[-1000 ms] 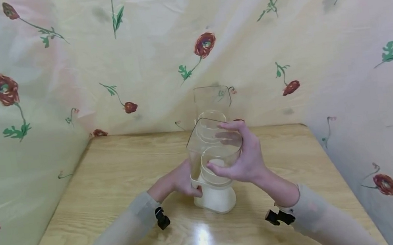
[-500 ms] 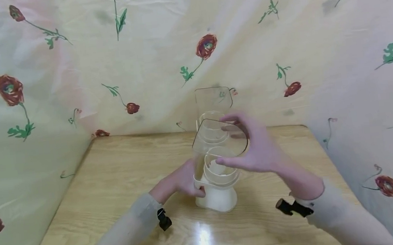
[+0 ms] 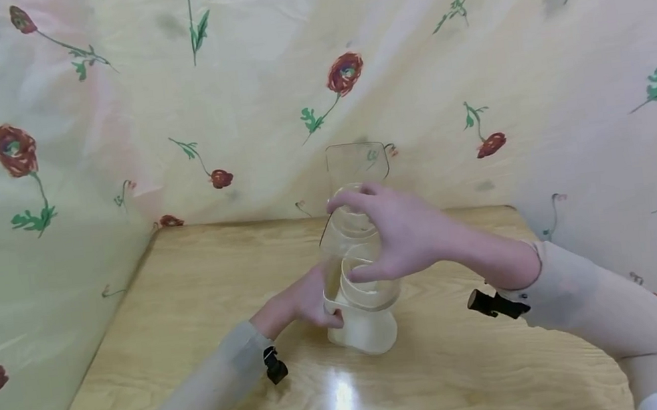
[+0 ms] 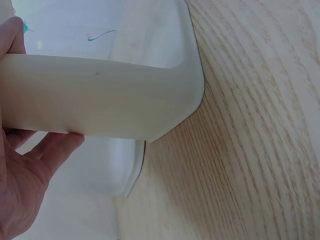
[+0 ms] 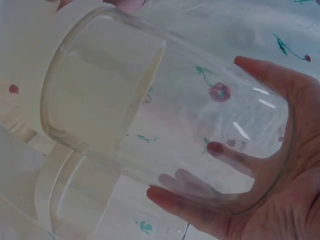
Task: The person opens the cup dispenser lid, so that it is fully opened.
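Observation:
A white stand [image 3: 369,334] bears two clear plastic canisters, one behind the other. My left hand [image 3: 313,300] grips the white upright just under the front canister, its thumb at the front; in the left wrist view, the fingers [image 4: 57,150] wrap round that upright. Over the top of the front clear canister [image 5: 200,100] lies my right hand [image 3: 397,228], thumb at the near side and fingers reaching across the far side. Its palm covers the canister's end in the right wrist view. The rear canister [image 3: 355,162] stands behind, partly hidden by the right hand.
The stand rests on a wood-grain table [image 3: 210,277]. Flower-printed cloth [image 3: 256,92] hangs behind the table and along both sides. Black camera mounts [image 3: 498,304] sit on both wrists.
The right hand has loosened from the front canister's right side, swung outward, then come over its top with the elbow out. The left hand keeps its grip and the stand has barely shifted.

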{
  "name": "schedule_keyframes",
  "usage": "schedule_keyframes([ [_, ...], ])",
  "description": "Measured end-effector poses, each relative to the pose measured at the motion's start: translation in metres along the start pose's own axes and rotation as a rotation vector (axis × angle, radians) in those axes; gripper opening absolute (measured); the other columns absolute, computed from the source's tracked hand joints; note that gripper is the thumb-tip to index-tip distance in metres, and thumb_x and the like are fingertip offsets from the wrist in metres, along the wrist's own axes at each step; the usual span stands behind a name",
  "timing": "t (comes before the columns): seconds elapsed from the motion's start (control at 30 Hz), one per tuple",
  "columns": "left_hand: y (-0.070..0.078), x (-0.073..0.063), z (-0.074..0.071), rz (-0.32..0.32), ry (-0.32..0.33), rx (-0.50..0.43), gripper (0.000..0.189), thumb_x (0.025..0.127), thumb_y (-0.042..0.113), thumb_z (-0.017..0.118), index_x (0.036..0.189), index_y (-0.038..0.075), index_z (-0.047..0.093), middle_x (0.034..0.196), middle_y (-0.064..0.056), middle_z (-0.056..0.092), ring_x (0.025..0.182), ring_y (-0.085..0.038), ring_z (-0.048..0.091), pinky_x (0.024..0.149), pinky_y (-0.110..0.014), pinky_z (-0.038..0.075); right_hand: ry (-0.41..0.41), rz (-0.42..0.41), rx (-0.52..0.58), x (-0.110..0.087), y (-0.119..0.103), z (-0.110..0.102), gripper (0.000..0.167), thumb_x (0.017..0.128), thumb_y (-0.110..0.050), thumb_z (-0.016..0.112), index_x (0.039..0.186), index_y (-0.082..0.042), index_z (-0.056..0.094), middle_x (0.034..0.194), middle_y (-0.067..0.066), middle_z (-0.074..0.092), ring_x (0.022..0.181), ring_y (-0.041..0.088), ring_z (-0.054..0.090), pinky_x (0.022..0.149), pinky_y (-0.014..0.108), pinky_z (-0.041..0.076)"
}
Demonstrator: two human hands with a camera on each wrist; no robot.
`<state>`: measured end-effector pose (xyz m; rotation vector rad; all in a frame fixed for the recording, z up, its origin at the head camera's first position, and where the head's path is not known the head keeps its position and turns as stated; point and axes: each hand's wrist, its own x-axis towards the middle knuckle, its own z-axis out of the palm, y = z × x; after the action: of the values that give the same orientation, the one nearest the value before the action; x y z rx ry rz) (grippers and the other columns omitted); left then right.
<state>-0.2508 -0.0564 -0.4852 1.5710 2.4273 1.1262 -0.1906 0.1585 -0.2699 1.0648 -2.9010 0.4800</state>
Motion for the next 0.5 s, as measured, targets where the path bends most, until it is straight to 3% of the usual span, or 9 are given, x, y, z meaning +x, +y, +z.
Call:
schedule_keyframes([
  [0.17,-0.008,0.008,-0.002,-0.01,-0.004,-0.04,0.07,0.06,0.016,0.08,0.124,0.006,0.054,0.112,-0.006,0.067,0.103,-0.015,0.061,0.097,-0.03,0.055,0.028,0.038,-0.006,-0.004,-0.001,-0.012,0.087,0.07,-0.049,0.09,0.145,-0.028,0.052,0.13,0.01,0.058,0.115,0.031,0.063,0.087,0.048,0.058],
  [0.37,-0.013,0.009,-0.008,0.023,0.021,-0.043,0.084,0.056,0.017,0.082,0.132,0.005,0.05,0.116,-0.006,0.069,0.106,-0.017,0.063,0.099,-0.034,0.056,0.186,0.012,-0.015,-0.021,-0.015,-0.053,0.089,0.071,-0.046,0.093,0.148,-0.034,0.051,0.127,0.008,0.058,0.108,0.027,0.065,0.08,0.047,0.058],
  [0.5,-0.013,0.002,-0.005,0.012,0.026,-0.028,0.092,0.055,0.017,0.084,0.138,0.002,0.047,0.122,-0.008,0.066,0.112,-0.02,0.061,0.105,-0.037,0.055,0.164,-0.021,-0.035,-0.023,-0.019,-0.058,0.086,0.071,-0.047,0.092,0.146,-0.033,0.053,0.124,0.007,0.062,0.111,0.025,0.066,0.081,0.045,0.058],
])
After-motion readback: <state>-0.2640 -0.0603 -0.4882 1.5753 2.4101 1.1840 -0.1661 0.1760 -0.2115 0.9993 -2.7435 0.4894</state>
